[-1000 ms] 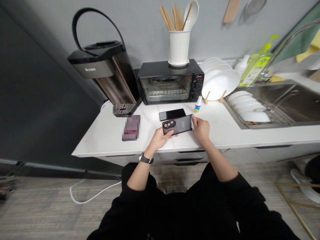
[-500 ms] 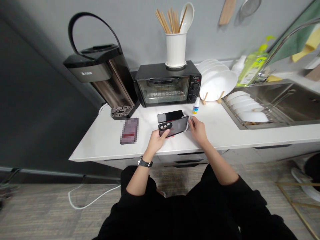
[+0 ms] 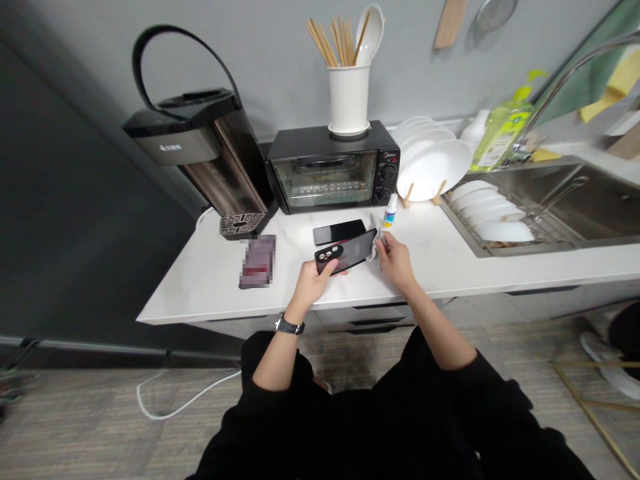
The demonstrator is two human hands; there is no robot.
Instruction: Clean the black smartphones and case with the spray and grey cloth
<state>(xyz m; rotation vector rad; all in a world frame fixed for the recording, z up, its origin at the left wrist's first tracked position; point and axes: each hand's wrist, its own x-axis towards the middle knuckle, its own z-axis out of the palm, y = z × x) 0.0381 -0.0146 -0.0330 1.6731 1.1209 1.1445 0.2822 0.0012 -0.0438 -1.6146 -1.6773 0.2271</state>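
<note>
My left hand point(image 3: 311, 283) is closed on one end of a dark, see-through phone case point(image 3: 353, 253), thumb on the outside near its round camera openings. The case is tilted above the counter. A crumpled light-grey cloth point(image 3: 375, 248) is pinched in my right hand point(image 3: 395, 259) and touches the case's far right edge. Just behind the case, a black phone point(image 3: 339, 232) lies flat on the counter. A small white spray bottle point(image 3: 390, 212) with a blue and yellow label stands upright beyond my right hand.
On the white counter point(image 3: 200, 287) lies a blurred-out purplish item point(image 3: 258, 262) at left. Behind stand a water dispenser point(image 3: 200, 153), a toaster oven point(image 3: 330, 177) bearing a white chopstick holder point(image 3: 349, 100), and racked plates point(image 3: 433, 170). The sink point(image 3: 565, 193) with bowls is at right.
The cloth in my right hand has come further round the case's right end and shows more. The case has tilted slightly, its right end higher. The view has shifted a little.
</note>
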